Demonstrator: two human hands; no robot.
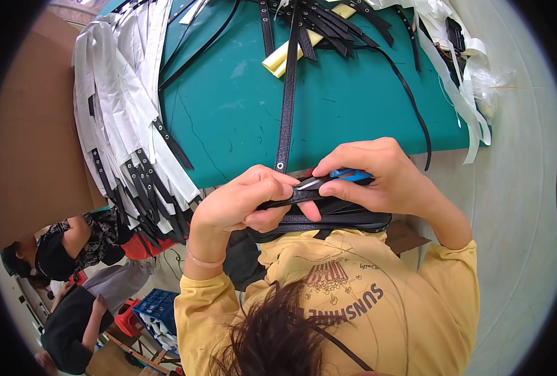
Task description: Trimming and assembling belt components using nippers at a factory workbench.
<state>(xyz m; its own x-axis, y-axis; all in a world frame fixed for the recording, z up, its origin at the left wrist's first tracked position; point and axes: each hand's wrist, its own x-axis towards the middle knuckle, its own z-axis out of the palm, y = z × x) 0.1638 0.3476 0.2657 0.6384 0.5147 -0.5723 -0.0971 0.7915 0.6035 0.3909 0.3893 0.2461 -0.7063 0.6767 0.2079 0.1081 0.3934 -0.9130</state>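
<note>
My left hand (244,199) is closed in a pinch on a black leather strap (305,196) just in front of my chest. In my right hand (382,172) is a pair of small blue-handled thread snips (352,175). Their pale blade points left and lies against the strap beside my left fingertips. A long black strap with a metal eyelet (280,166) near its end runs down over the table edge toward my hands; whether it is the same strap I cannot tell. Beneath my hands, more black straps (335,221) lie across my lap.
Bundles of white-wrapped black straps (119,94) hang over the left side of the green table (228,119). Loose eyeleted straps (332,28) and a yellow roll (278,62) lie at its far side. White strips (457,100) hang at the right. Other people (68,323) sit behind a cardboard box (34,138).
</note>
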